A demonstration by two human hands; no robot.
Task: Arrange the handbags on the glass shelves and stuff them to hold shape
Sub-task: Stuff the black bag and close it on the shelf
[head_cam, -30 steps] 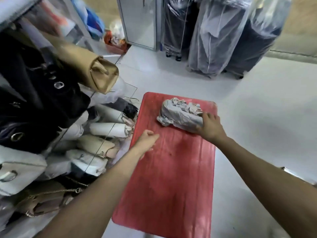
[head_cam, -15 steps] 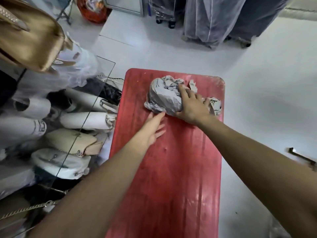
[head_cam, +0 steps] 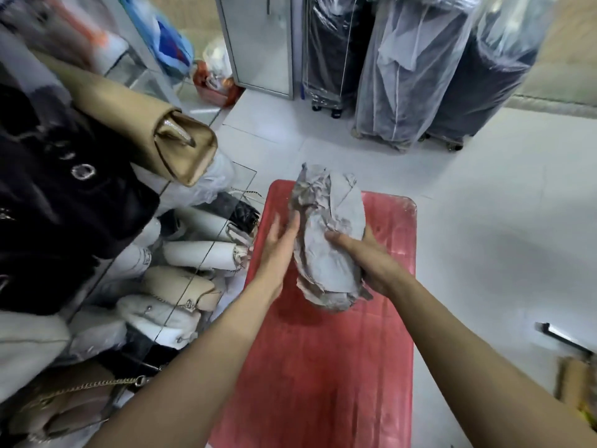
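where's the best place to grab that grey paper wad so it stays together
Take the paper wad at its thick middle, from both long sides. It is a long, loosely crumpled bundle with ragged ends, so an end grip would likely let it unravel. The right hand already grips it there; the left hand lies flat against the other side.

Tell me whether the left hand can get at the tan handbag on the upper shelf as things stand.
Probably yes: the left hand only rests open against the paper wad, which the right hand grips, and nothing lies between it and the tan handbag.

A red bench (head_cam: 323,367) stands on the white floor (head_cam: 484,221); handbags (head_cam: 181,279) crowd glass shelves (head_cam: 206,253)
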